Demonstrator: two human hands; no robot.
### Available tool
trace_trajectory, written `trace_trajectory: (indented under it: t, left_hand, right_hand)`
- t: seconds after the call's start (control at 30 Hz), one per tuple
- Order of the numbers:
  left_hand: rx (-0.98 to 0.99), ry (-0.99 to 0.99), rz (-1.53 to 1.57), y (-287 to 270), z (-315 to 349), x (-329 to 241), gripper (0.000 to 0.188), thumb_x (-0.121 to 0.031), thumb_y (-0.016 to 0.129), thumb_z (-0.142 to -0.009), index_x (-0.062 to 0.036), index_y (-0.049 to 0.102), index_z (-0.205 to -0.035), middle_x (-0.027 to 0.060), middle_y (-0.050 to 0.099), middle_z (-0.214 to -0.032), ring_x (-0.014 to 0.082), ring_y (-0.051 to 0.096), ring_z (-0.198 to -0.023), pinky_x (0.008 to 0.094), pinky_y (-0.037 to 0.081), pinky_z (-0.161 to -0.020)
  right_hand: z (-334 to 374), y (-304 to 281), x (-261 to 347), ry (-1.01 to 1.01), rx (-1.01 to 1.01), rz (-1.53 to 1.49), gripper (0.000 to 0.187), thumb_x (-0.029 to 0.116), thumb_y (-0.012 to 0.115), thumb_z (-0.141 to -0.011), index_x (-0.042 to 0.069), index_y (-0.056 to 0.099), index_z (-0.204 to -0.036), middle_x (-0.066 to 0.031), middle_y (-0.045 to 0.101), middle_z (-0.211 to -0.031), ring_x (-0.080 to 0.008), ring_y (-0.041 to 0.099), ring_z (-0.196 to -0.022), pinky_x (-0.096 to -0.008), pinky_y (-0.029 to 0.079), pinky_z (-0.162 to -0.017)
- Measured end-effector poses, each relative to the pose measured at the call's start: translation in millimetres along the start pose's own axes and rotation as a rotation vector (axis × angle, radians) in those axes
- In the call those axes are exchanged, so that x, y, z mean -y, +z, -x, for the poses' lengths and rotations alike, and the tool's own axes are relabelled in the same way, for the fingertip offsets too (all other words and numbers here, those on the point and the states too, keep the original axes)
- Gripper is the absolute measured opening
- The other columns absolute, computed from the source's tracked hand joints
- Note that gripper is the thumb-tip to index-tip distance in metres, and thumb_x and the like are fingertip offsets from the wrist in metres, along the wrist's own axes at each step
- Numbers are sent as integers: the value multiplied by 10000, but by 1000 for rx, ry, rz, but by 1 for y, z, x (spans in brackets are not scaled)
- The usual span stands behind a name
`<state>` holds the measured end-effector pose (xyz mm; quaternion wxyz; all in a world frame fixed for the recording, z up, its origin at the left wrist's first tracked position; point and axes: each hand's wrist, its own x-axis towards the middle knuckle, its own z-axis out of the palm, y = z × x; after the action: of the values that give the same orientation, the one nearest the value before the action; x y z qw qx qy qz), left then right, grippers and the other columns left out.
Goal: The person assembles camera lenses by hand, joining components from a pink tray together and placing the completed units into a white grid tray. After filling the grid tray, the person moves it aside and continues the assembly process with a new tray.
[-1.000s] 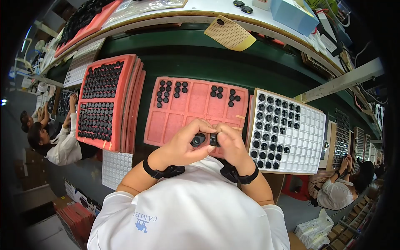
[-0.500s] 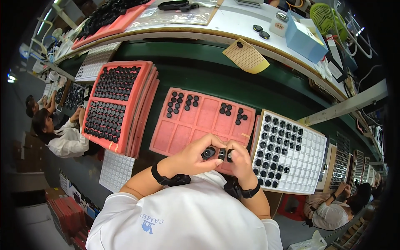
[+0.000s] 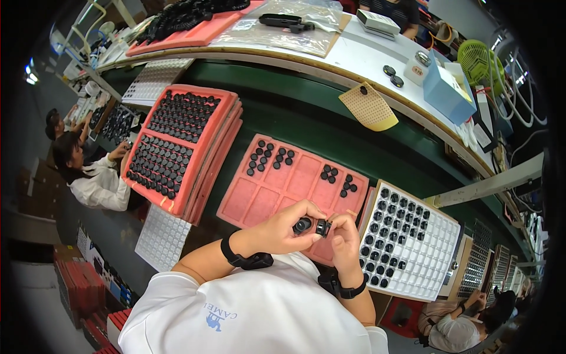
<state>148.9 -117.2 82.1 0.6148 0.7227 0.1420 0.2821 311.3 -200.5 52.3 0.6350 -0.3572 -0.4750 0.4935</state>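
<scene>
My left hand (image 3: 282, 229) is closed on two small black cylindrical parts. One black cylinder (image 3: 302, 225) shows its round end within the curled fingers. A second black ribbed part (image 3: 322, 228) is pinched between the thumb and fingertips. My right hand (image 3: 345, 241) meets that second part from the other side, its thumb and forefinger closed at its edge. Both hands are over the near edge of a pink tray (image 3: 253, 197) with shallow compartments. Groups of small black round parts (image 3: 261, 158) stand in its far compartments.
To the right lies a white gridded tray (image 3: 430, 253), partly filled with black parts. Stacked pink trays (image 3: 206, 171) full of black caps stand left. A raised shelf (image 3: 336, 62) crosses the far side, with a blue box (image 3: 449, 91). Other people work at both sides.
The black piece in my right fingers has come up against the part in my left fingertips; a gap showed between them before. The whole view has shifted slightly.
</scene>
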Motion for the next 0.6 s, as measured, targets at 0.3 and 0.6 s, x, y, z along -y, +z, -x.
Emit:
trace_trajectory:
  t: [0.3, 0.6]
  left_hand:
    - [-70, -114, 46, -2, -2, -2, 317, -14, 602, -805, -6, 466, -1092, 66, 535, -947, 78, 515, -815, 233, 437, -710]
    - [-4, -244, 75, 7, -19, 16, 285, -38, 575, -833, -6, 489, -1103, 9, 524, -814, 62, 481, -738, 217, 407, -660]
  right_hand:
    - [-6, 3, 1, -143, -138, 340, 247, 77, 667, -776, 13, 518, -963, -58, 492, -865, -131, 467, -776, -242, 380, -702]
    - [0, -18, 1, -112, -192, 522, 206, 56, 639, -788, 11, 548, -967, -42, 500, -874, -134, 469, -784, -249, 376, -722]
